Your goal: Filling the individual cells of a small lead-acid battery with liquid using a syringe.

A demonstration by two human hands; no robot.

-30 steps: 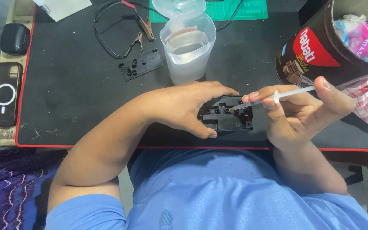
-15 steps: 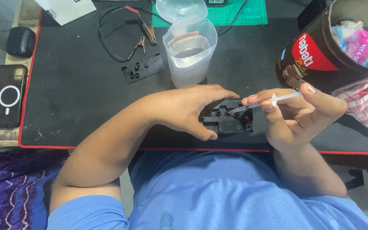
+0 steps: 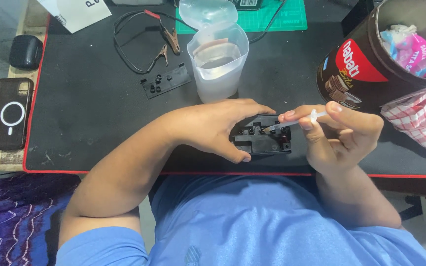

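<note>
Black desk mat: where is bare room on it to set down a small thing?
The widest bare patch of the black mat lies left of the left hand, below the black strip and right of the phone. A smaller patch lies between the clear jug and the brown canister. Around the black block and right hand it is crowded.

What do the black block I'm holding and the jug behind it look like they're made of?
Black block: likely moulded plastic, matte, with sharp ribs and round holes. Jug: translucent, cloudy plastic, probably; contents show dimly through the wall.
</note>
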